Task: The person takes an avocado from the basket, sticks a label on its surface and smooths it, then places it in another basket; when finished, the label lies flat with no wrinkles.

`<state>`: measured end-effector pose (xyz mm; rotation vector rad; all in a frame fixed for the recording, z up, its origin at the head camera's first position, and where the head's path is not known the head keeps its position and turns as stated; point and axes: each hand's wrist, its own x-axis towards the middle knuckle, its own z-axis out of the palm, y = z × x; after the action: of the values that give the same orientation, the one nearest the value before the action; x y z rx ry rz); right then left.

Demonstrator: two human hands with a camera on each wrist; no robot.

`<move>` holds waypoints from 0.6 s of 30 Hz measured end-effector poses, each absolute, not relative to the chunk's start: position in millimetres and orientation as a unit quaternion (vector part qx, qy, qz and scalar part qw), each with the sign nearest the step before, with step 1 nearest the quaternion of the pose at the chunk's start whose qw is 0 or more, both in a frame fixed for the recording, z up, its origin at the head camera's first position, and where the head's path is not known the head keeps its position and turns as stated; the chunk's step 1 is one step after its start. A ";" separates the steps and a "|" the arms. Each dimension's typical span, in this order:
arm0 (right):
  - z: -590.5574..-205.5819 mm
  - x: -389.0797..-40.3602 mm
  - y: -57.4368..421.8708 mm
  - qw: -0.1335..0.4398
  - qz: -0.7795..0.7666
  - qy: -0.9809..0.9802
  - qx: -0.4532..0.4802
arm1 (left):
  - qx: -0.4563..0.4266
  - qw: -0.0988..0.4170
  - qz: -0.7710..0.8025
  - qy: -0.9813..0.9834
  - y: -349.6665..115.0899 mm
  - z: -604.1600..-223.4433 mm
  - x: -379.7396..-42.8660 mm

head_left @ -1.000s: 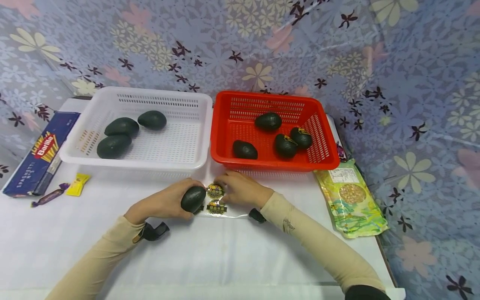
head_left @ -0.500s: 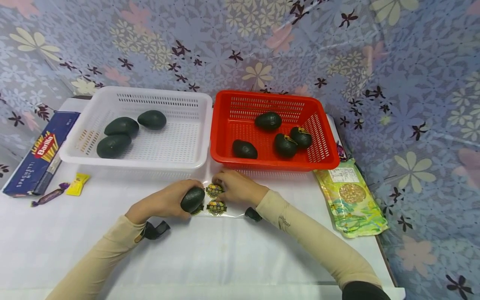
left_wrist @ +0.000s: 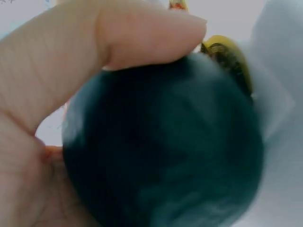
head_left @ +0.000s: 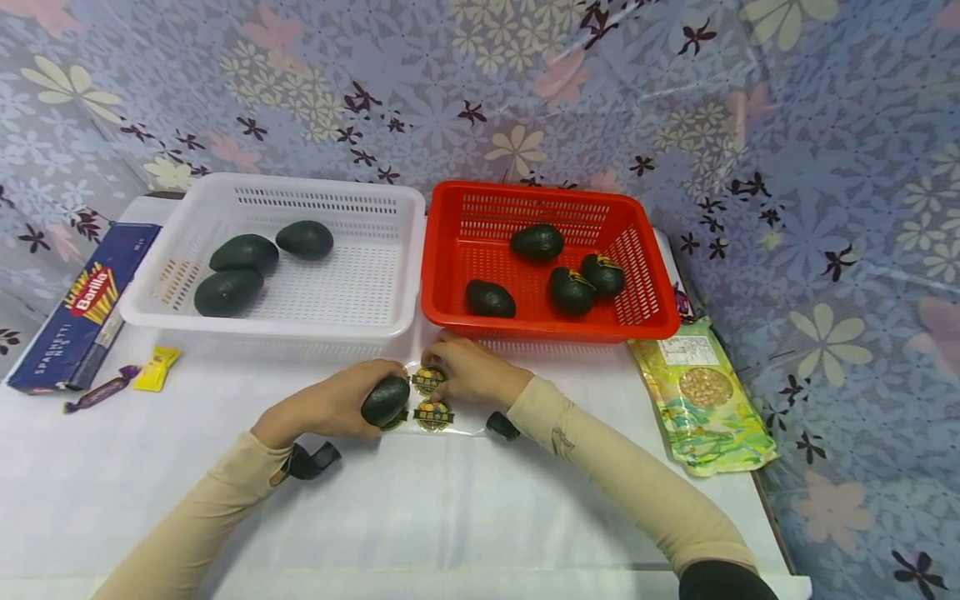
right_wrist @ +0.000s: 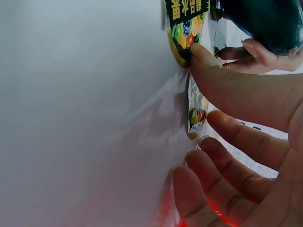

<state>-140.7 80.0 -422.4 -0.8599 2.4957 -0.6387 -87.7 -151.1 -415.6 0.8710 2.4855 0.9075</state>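
A dark green avocado [head_left: 386,401] is held in my left hand [head_left: 341,402], just above the white cloth; in the left wrist view the thumb [left_wrist: 151,35] lies across its top. Beside it lies a clear sheet of round gold-and-black fruit stickers, partly hidden by both hands. My right hand [head_left: 476,372] rests its fingertips on this sheet. In the right wrist view the thumb [right_wrist: 236,90] touches the edge of one sticker [right_wrist: 189,30], and the index fingertip is close to another sticker [right_wrist: 196,106], with a gap between thumb and finger.
Behind the hands stand a white basket [head_left: 352,327] with 3 avocados and a red basket [head_left: 540,328] with several, two bearing yellow marks. A spaghetti box [head_left: 82,308], a purple candy [head_left: 101,390] and a yellow candy [head_left: 156,369] lie left. A green-yellow bag [head_left: 705,396] lies right.
My right hand has shifted slightly left and away from me over the sticker sheet. My left hand keeps its hold on the avocado almost unmoved.
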 end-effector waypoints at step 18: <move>-424.1 -143.4 77.3 0.212 -0.213 0.898 -0.320 | 0.341 0.234 0.253 0.875 -128.4 -391.2 -75.6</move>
<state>-143.4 77.3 -424.1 -0.8879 2.4949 -0.5914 -75.6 -128.4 -391.2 0.9361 2.4006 0.6945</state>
